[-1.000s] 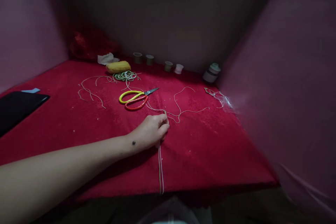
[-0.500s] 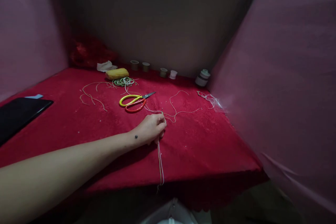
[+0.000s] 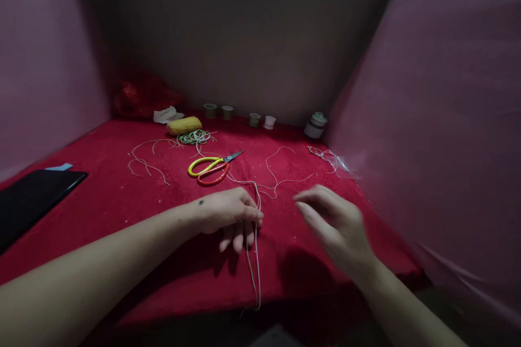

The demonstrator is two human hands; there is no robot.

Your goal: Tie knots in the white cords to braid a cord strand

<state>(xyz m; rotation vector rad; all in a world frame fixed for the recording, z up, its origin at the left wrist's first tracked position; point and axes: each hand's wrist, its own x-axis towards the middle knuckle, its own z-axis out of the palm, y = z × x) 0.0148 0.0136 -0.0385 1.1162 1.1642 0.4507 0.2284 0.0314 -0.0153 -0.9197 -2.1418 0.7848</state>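
Observation:
My left hand [image 3: 234,216] pinches thin pale cords [image 3: 258,260] between thumb and forefinger, its other fingers hanging loosely below. The cords run down over the table's front edge, and their upper part spreads into loose strands beyond the hand. To the right, my right hand [image 3: 331,219] hovers over the red cloth, slightly blurred, thumb and fingers apart with nothing between them. Scissors [image 3: 211,168] with one yellow and one red handle lie slightly open beyond my left hand, blades pointing right.
Behind the scissors lie tangled green and white cords [image 3: 195,136] and a yellow bundle [image 3: 184,126]. Small spools [image 3: 254,120] and a jar [image 3: 315,125] line the back. A black flat object [image 3: 40,195] lies left; a plastic bag with cords [image 3: 336,161] lies right.
My right hand has come into view from the lower right. My left hand has moved down along the cords, with its lower fingers now spread. The view has tilted slightly.

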